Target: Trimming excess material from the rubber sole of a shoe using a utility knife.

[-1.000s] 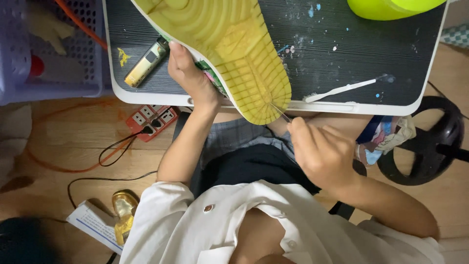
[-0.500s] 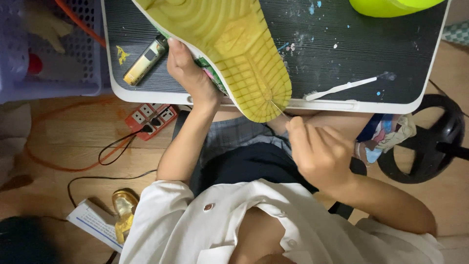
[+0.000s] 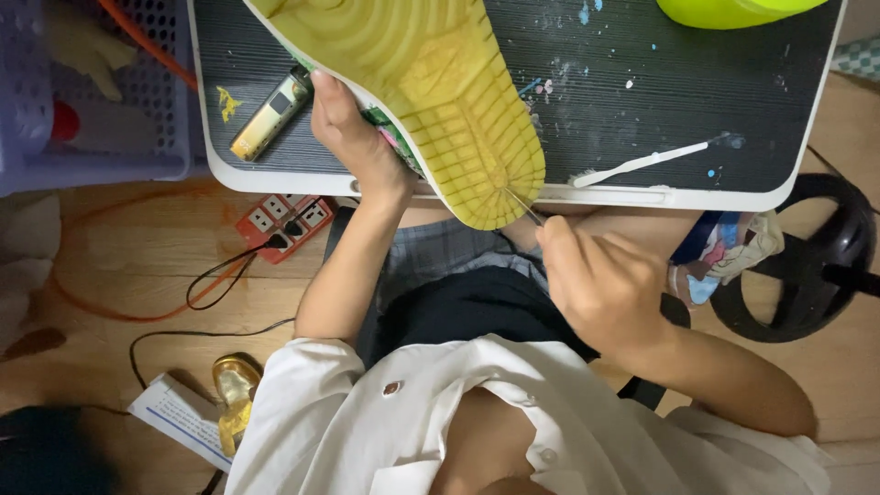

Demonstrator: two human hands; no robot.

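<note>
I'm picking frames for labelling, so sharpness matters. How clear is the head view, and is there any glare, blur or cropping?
Head view: evenly lit, soft shadows, no strong glare; the yellow shoe sole and right hand are fairly sharp, its thin tool slightly soft; the left hand is clear; the sole's upper end and the lime-green object are cropped by the top edge.

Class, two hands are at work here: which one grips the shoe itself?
The left hand grips the shoe by its edge; the right hand holds a thin tool against the sole.
</note>
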